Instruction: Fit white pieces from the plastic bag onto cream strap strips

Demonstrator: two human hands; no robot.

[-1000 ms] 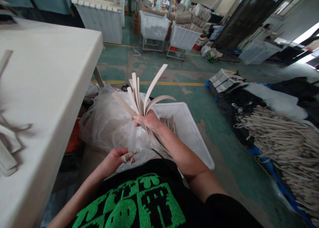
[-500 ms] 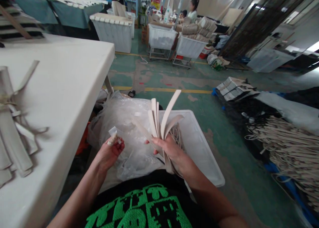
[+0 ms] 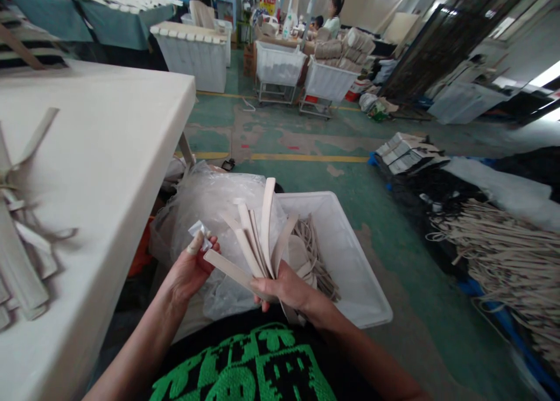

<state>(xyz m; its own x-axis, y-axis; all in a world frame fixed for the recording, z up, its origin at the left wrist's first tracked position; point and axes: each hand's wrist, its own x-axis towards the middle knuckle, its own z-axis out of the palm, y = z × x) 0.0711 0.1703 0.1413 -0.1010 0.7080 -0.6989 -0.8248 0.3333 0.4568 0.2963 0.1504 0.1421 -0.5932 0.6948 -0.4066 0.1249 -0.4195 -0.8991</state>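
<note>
My right hand (image 3: pixel 280 287) is closed round a fanned bunch of beige fabric straps (image 3: pixel 268 226), whose free ends point up and to the left. One strap from the bunch lies flat toward my left hand (image 3: pixel 195 267). Between the thumb and fingers of that hand is a small white label (image 3: pixel 198 230), pinched close to the strap's tip. A covering is wrapped round the left thumb. Under my hands a clear plastic bag (image 3: pixel 219 202) lies crumpled. Beside it is a white plastic bin (image 3: pixel 359 261) with a tangle of beige straps (image 3: pixel 317 255) inside.
To the left stands a white table (image 3: pixel 109 121) with a tied bundle of straps (image 3: pixel 21 243). A large pile of beige cords (image 3: pixel 511 255) lies on sheeting at the right. Wheeled white bins (image 3: pixel 280 65) and people are farther back.
My right hand has moved down and left, bringing the straps nearer to my left hand. One strap now reaches the left fingers. More of the straps in the bin shows.
</note>
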